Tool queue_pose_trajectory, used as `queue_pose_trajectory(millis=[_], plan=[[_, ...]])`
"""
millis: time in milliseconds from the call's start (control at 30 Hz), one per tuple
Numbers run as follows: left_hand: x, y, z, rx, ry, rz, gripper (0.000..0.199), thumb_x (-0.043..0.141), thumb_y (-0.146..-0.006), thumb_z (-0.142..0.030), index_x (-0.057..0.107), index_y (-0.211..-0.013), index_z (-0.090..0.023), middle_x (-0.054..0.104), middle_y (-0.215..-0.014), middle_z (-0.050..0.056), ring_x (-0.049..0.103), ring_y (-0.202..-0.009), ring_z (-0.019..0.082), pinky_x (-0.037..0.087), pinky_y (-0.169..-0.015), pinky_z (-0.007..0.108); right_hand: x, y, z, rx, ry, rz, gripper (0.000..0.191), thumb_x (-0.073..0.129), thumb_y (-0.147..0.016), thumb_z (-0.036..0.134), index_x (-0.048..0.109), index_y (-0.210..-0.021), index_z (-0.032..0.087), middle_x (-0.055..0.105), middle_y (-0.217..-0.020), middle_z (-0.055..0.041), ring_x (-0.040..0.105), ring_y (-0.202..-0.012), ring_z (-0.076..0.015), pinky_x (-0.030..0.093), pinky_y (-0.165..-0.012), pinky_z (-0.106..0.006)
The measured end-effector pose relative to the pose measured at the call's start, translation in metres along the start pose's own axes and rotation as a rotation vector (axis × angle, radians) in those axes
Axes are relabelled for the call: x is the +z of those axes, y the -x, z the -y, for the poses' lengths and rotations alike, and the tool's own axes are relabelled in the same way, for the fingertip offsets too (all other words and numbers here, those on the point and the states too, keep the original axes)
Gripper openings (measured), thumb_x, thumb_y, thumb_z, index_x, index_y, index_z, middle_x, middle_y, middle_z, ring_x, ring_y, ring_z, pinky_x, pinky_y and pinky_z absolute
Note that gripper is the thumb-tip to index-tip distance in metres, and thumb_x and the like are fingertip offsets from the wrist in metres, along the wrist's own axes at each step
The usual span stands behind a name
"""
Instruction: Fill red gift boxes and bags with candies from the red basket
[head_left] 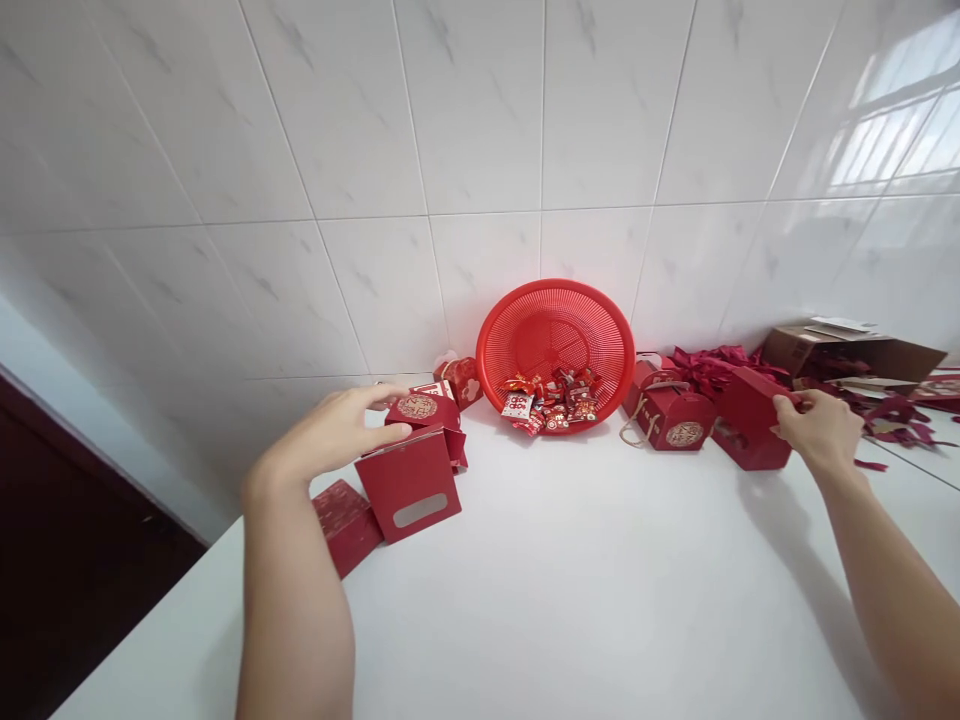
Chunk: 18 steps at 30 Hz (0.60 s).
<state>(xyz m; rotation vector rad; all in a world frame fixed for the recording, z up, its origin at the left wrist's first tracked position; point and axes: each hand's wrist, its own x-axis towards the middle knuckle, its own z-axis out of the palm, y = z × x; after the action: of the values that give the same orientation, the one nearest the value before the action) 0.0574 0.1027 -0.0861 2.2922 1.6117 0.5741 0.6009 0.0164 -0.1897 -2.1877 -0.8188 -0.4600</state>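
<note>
My left hand reaches over the boxes at the left, thumb and fingers apart, beside a red box with a gold round emblem. In front of that box, a red box with a pale oval window leans at a tilt. A patterned dark red box lies partly behind my left forearm. At the right, my right hand pinches the upper edge of a plain red box, whose lower end is at the table. A small red handled box with a gold emblem stands next to it.
A red plastic basket leans on the tiled wall, with several wrapped sweets in its lower part. Dark red ribbons and an open cardboard box are at the back right of the white table.
</note>
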Motion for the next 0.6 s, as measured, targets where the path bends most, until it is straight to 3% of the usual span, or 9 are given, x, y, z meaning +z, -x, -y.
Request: queue_pose_trajectory(millis=[67,133,233,300,367,433,600], plan=[[0.003,-0.003,0.003,-0.033,-0.006,0.083,0.057,0.07,-0.069,-0.047,0.069,-0.123,-0.029,0.068,-0.126,0.007,0.067,-0.107,0.03,0.055,-0.068,0.027,-0.006,0.003,0.013,0.136,0.022,-0.016,0.036,0.058,-0.077,0.032,0.069,-0.103,0.01,0.066,-0.096,-0.028,0.06,-0.083,-0.037,0.039,-0.066,-0.044],[0.006,-0.005,0.004,-0.048,0.006,0.152,0.054,0.071,-0.065,-0.042,0.071,-0.117,-0.029,0.071,-0.12,0.007,0.068,-0.103,0.029,0.055,-0.07,0.027,-0.015,0.008,0.03,0.14,-0.038,-0.099,0.045,0.058,-0.078,0.033,0.066,-0.115,0.009,0.061,-0.114,-0.0306,0.058,-0.095,-0.038,0.04,-0.072,-0.046],[0.008,-0.007,0.002,0.002,0.041,0.152,0.036,0.069,-0.066,-0.042,0.076,-0.098,-0.027,0.074,-0.108,0.005,0.069,-0.095,0.027,0.054,-0.068,0.026,-0.025,0.017,0.057,-0.035,-0.193,-0.187,0.036,0.057,-0.076,0.025,0.066,-0.108,0.011,0.064,-0.101,-0.0236,0.056,-0.105,-0.0362,0.042,-0.086,-0.046],[0.01,-0.008,-0.003,0.063,0.059,0.132,0.026,0.065,-0.071,-0.045,0.076,-0.085,-0.026,0.074,-0.097,0.004,0.068,-0.084,0.024,0.051,-0.062,0.026,-0.027,0.027,0.075,-0.156,-0.316,-0.124,0.027,0.057,-0.076,0.025,0.066,-0.098,0.014,0.065,-0.086,-0.0156,0.061,-0.094,-0.0319,0.044,-0.088,-0.044],[0.015,-0.01,-0.011,0.108,0.068,0.137,0.026,0.06,-0.076,-0.047,0.074,-0.077,-0.025,0.072,-0.084,0.003,0.064,-0.073,0.022,0.047,-0.057,0.026,-0.026,0.042,0.094,-0.224,-0.498,0.04,0.024,0.059,-0.078,0.032,0.066,-0.094,0.016,0.065,-0.079,-0.0093,0.062,-0.07,-0.0244,0.049,-0.077,-0.04],[0.024,-0.013,-0.024,0.156,0.085,0.152,0.028,0.056,-0.08,-0.046,0.073,-0.076,-0.024,0.069,-0.076,0.002,0.061,-0.066,0.02,0.044,-0.055,0.026,-0.023,0.06,0.116,-0.339,-0.68,0.26,0.028,0.06,-0.081,0.043,0.067,-0.093,0.019,0.065,-0.075,-0.0055,0.061,-0.066,-0.0216,0.05,-0.067,-0.035],[0.063,-0.024,-0.057,0.413,0.234,0.125,0.03,0.051,-0.088,-0.041,0.074,-0.093,-0.022,0.073,-0.096,0.004,0.064,-0.088,0.022,0.05,-0.077,0.029,-0.013,0.107,0.166,-0.608,-0.915,0.853,0.04,0.062,-0.085,0.056,0.068,-0.093,0.017,0.068,-0.084,-0.0063,0.059,-0.063,-0.0155,0.047,-0.056,-0.027]])
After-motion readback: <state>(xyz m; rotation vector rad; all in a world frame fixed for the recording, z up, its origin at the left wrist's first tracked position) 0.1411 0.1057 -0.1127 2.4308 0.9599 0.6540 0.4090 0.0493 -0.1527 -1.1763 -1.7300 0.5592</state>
